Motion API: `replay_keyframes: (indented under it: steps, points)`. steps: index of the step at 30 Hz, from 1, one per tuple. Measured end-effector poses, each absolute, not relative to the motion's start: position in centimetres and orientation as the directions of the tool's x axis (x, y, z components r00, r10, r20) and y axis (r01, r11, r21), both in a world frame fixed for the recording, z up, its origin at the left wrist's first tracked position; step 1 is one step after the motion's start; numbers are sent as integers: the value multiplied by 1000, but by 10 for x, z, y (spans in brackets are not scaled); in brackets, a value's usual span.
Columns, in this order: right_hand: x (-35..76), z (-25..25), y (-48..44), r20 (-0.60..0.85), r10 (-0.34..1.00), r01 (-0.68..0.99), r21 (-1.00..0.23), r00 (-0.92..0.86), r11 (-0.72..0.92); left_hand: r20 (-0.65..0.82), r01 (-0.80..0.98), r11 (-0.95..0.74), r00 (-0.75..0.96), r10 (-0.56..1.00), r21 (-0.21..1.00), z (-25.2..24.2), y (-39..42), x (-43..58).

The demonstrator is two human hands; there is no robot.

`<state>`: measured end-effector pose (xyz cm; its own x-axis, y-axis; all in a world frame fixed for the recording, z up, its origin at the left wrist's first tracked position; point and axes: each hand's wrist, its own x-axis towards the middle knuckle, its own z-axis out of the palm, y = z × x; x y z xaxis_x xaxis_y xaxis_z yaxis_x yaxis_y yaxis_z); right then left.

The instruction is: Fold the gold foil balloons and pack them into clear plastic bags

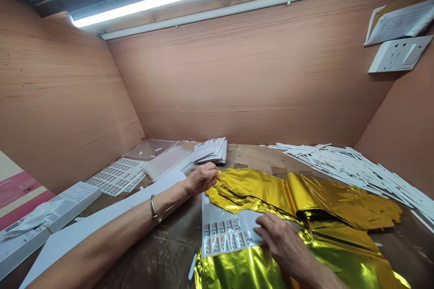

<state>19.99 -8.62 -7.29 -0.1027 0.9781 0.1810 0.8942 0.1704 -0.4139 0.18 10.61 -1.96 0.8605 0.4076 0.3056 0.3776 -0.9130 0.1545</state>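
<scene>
My left hand (203, 178) is closed, its fingertips pinching the far left end of a flat gold foil balloon (252, 185). That foil lies folded over towards the right, with more gold foil (237, 268) spread beneath and in front. A sheet of small stickers (224, 235) with red and black marks rests on the lower foil. Over the sheet's right side is my right hand (276, 237), its fingers bent and close together at the sheet. Whatever is between those fingertips is hidden, and the thumb does not show.
Thin white sticks (342, 162) are heaped at the back right. Printed cards (212, 150) stand stacked at the back, beside clear plastic bags (169, 160) and more sticker sheets (118, 174). A long white box (64, 214) lies left. Wooden panels (244, 81) enclose the table.
</scene>
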Motion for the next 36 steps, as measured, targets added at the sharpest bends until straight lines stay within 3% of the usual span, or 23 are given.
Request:
replay_keyframes:
  steps: [3, 4, 9, 15, 21, 30, 33, 36]
  points:
    - [207, -61, -82, 184, 979, 914, -378, -86, 151, 136, 169, -960, 981, 141, -225, -22, 116, 3]
    - [210, -57, -79, 188, 978, 921, -359, -88, 152, 85, 115, -948, 992, 94, -298, -24, 119, 5]
    - [222, -44, -48, 224, 973, 944, -306, -51, 120, -17, -56, -899, 998, -54, -433, -36, 136, 14]
    - [218, -47, -6, 236, 972, 922, -376, -1, 92, -21, -143, -914, 989, -146, -380, -51, 155, 20]
    - [209, -61, 11, 217, 976, 925, -369, -9, 91, -53, -164, -932, 986, -156, -324, -49, 159, 25]
    - [205, -70, 14, 152, 988, 930, -361, -13, 68, -125, -155, -979, 982, -138, -135, -50, 161, 32]
    - [203, -69, 13, 138, 990, 928, -367, -17, 68, -132, -192, -967, 976, -171, -170, -50, 159, 33]
    - [202, -69, 13, 136, 991, 933, -355, -15, 63, -126, -128, -976, 986, -107, -174, -47, 155, 31]
